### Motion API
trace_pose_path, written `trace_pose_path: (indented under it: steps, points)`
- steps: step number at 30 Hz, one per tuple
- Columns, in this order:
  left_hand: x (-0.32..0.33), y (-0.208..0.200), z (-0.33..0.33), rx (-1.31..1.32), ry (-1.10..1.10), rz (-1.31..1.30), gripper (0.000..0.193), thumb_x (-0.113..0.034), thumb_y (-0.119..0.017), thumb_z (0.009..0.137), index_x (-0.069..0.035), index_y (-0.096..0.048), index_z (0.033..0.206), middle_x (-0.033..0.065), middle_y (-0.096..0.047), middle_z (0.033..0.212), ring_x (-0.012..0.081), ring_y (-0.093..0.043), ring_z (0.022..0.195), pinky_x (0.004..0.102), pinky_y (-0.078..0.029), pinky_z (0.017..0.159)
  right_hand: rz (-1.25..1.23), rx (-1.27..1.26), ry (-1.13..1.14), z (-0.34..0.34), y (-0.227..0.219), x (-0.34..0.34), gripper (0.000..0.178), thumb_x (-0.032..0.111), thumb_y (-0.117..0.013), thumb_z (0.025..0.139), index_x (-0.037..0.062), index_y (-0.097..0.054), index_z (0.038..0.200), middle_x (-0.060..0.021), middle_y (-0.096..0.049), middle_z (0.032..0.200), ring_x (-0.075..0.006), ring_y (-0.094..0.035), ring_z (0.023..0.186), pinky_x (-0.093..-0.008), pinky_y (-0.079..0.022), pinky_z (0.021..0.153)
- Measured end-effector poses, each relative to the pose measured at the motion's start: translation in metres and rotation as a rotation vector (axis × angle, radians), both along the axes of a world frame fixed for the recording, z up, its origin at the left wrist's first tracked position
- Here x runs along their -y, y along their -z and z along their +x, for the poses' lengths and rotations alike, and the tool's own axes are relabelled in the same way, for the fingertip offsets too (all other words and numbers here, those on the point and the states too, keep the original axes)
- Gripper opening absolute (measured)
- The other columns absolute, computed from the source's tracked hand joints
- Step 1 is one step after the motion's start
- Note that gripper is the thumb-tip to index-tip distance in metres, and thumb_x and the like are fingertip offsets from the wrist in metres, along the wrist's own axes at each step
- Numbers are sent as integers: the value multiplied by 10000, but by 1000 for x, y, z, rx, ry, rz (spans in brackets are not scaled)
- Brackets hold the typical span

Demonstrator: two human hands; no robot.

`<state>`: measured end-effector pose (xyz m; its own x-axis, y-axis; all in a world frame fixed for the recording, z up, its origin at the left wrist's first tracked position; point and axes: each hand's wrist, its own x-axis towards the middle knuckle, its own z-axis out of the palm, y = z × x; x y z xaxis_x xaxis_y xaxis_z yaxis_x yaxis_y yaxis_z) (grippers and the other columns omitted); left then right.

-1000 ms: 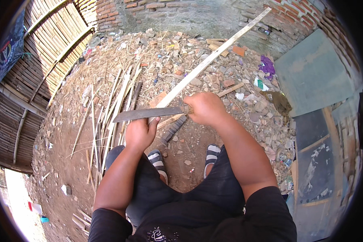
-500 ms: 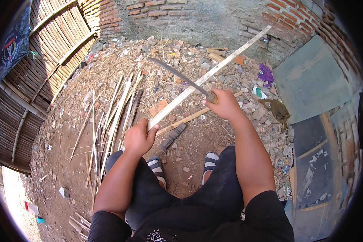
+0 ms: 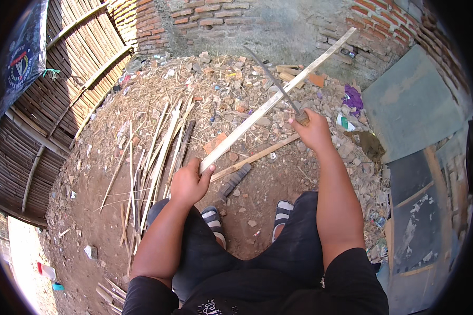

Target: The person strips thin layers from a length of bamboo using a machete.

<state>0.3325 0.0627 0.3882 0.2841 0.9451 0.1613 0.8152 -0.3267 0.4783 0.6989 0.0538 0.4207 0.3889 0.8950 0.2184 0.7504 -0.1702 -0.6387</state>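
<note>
My left hand (image 3: 192, 182) is closed round the near end of a long pale strip of wood or bamboo (image 3: 247, 122). The strip slants up and away to the far right, held above the ground. In my right hand (image 3: 314, 130) is the handle of a machete, mostly hidden by the fingers. Its dark, slightly curved blade (image 3: 272, 79) points away and to the left, crossing the strip beyond its middle. Whether blade and strip touch, I cannot tell.
Several pale strips (image 3: 160, 144) lie on the ground left of my legs. A dark grooved block (image 3: 234, 182) and a longer stick (image 3: 257, 156) lie before my feet. Rubble reaches a brick wall (image 3: 226, 26); a bamboo fence (image 3: 81, 58) stands left, grey panels (image 3: 412, 105) right.
My right hand has moved right, and the machete blade has swung steeper, crossing the strip farther from my left hand. The left hand keeps its grip; the whole view has shifted slightly.
</note>
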Motion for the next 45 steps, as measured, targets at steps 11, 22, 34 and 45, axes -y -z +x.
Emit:
trace_pose_path:
  steps: [11,22,34,45]
  points:
    - [-1,3,1,32,-8,-5,413,-444,-675,971,-36,-613,985,201,-668,697,439,-677,693,536,-505,635,-76,182,-450,-52,3,1,472,345,-799,850,56,-706,1211,-213,-738,993,-401,-710,966,-478,-560,833]
    - [-4,2,-3,18,13,25,424,-455,-678,967,-34,-625,946,191,-652,678,420,-672,670,523,-497,615,29,88,-252,-24,9,1,497,362,-800,866,24,-698,1215,-217,-749,1018,-388,-726,972,-464,-561,847]
    - [-2,5,-3,60,1,-5,431,-464,-673,972,-35,-647,994,185,-657,686,416,-675,681,512,-498,619,-76,165,-456,-47,5,0,434,322,-802,843,105,-702,1205,-181,-719,867,-382,-714,899,-479,-548,776]
    - [-2,-2,-5,-2,11,-1,444,-484,-657,976,-41,-635,1008,181,-673,698,411,-690,701,518,-512,632,-145,26,-256,-26,-7,-2,516,383,-815,847,69,-692,1237,-190,-739,1010,-369,-714,967,-448,-555,839]
